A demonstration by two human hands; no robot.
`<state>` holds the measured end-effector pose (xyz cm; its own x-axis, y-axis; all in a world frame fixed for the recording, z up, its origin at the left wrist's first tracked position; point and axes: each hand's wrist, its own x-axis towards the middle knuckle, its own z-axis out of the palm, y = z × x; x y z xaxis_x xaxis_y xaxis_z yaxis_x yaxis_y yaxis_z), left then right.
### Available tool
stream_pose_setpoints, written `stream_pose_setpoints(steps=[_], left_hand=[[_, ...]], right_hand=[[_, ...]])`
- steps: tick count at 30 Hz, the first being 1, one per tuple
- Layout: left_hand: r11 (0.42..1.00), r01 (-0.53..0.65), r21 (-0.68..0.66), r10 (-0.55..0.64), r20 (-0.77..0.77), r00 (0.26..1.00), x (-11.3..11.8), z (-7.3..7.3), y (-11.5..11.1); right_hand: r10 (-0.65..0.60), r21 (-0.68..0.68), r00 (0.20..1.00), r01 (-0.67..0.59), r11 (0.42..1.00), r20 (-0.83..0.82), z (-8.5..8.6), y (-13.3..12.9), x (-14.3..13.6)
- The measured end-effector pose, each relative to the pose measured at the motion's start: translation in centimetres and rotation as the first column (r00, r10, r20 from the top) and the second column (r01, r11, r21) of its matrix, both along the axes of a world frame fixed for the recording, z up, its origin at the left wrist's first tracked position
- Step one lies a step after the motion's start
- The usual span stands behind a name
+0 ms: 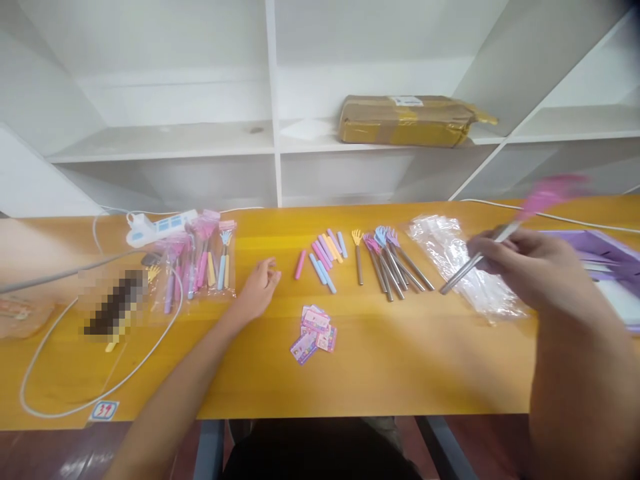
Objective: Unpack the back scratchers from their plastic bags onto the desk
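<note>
My right hand (pixel 530 263) is raised over the right side of the table, closed around the metal rod of a back scratcher (pixel 507 232). Its pink head is smeared by motion. My left hand (pixel 259 288) rests low over the table, fingers loosely bent and apart, nothing in it. Just right of it lies a pink handle sleeve (pixel 300 265), with several pink, purple, blue and yellow sleeves (pixel 327 248) beyond. A yellow-headed back scratcher (pixel 358 257) lies beside a pile of back scratchers (pixel 393 263). Printed cards (pixel 314 331) are stacked loosely nearer to me.
Clear plastic bags (pixel 465 273) lie under and left of my right hand. A purple box (pixel 607 250) stands far right. Bagged back scratchers (pixel 203 257), a power strip (pixel 163 227) and a looping white cable (pixel 37 360) occupy the left. A taped carton (pixel 405 121) sits on the shelf.
</note>
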<state>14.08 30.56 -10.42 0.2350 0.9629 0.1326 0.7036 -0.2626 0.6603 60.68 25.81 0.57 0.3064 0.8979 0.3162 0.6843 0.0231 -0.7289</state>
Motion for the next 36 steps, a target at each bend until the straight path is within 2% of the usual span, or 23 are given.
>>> stream_pose_setpoints(steps=[2,5,8,11,14,16,18,21,24,25,26,27,29,31,32,33,35,36], left_hand=[[0.979,-0.070,0.192,0.106,-0.182,0.977,-1.5,0.4,0.8],[0.896,-0.176,0.407,0.350,-0.404,0.845,-3.8,0.9,2.0],[0.878,-0.213,0.430,0.432,-0.518,0.738,-5.6,0.5,2.8],[0.888,-0.238,0.393,0.441,-0.586,0.679,-6.7,-0.4,3.4],[0.891,-0.230,0.391,0.435,-0.595,0.676,-7.3,-0.9,3.9],[0.895,-0.228,0.384,0.426,-0.580,0.695,-7.7,-0.8,4.2],[0.886,-0.273,0.375,0.446,-0.522,0.727,-8.0,-0.5,4.3],[0.865,-0.284,0.414,0.443,-0.361,0.821,-7.3,0.3,3.8],[0.850,-0.132,0.510,0.306,-0.273,0.912,-4.8,1.3,1.9],[0.844,-0.052,0.534,0.231,-0.274,0.933,-3.7,1.6,1.0],[0.838,0.054,0.543,0.130,-0.295,0.947,-2.5,1.9,0.0],[0.818,0.163,0.552,0.023,-0.315,0.949,-1.3,2.2,-1.1],[0.752,0.411,0.514,-0.246,-0.361,0.900,0.8,2.7,-3.2],[0.711,0.573,0.408,-0.489,-0.299,0.820,2.4,2.9,-4.9],[0.731,0.588,0.348,-0.550,-0.210,0.808,2.9,2.8,-5.5],[0.774,0.561,0.292,-0.560,-0.094,0.823,3.3,2.7,-5.9],[0.884,0.444,0.145,-0.463,0.156,0.873,3.6,2.2,-6.2],[0.916,0.400,0.044,-0.396,0.267,0.878,3.6,2.0,-6.0]], right_hand=[[0.009,-0.081,0.998,-0.005,0.997,0.056,-1.8,2.5,-0.8],[0.011,-0.188,0.963,0.041,0.981,0.268,-6.1,5.7,-2.1],[0.059,-0.272,0.913,0.059,0.960,0.404,-10.4,7.3,-2.7],[0.048,-0.242,0.876,0.079,0.967,0.480,-12.7,7.5,-2.2],[-0.019,-0.130,0.867,0.096,0.987,0.498,-12.6,7.2,-1.3],[-0.060,-0.053,0.883,0.095,0.994,0.465,-11.8,6.8,-1.2],[-0.067,-0.004,0.914,0.075,0.997,0.400,-10.7,6.3,-1.8],[-0.025,0.055,0.963,0.010,0.998,0.270,-9.0,5.2,-4.3],[0.140,0.082,0.990,-0.140,0.987,0.002,-8.0,3.7,-8.4],[0.239,0.072,0.960,-0.231,0.970,-0.148,-7.9,3.3,-10.1],[0.337,0.063,0.887,-0.335,0.940,-0.317,-8.0,2.8,-11.8],[0.410,0.065,0.775,-0.435,0.898,-0.481,-8.2,2.4,-13.6],[0.438,0.102,0.537,-0.543,0.833,-0.721,-9.1,1.6,-16.9],[0.388,0.149,0.378,-0.527,0.837,-0.841,-10.2,0.6,-19.9],[0.366,0.166,0.321,-0.509,0.844,-0.874,-10.8,0.0,-21.1],[0.352,0.176,0.275,-0.508,0.843,-0.895,-11.4,-0.5,-22.1],[0.347,0.180,0.203,-0.566,0.805,-0.916,-12.4,-1.6,-23.5],[0.345,0.170,0.181,-0.609,0.775,-0.921,-12.7,-2.0,-23.8]])
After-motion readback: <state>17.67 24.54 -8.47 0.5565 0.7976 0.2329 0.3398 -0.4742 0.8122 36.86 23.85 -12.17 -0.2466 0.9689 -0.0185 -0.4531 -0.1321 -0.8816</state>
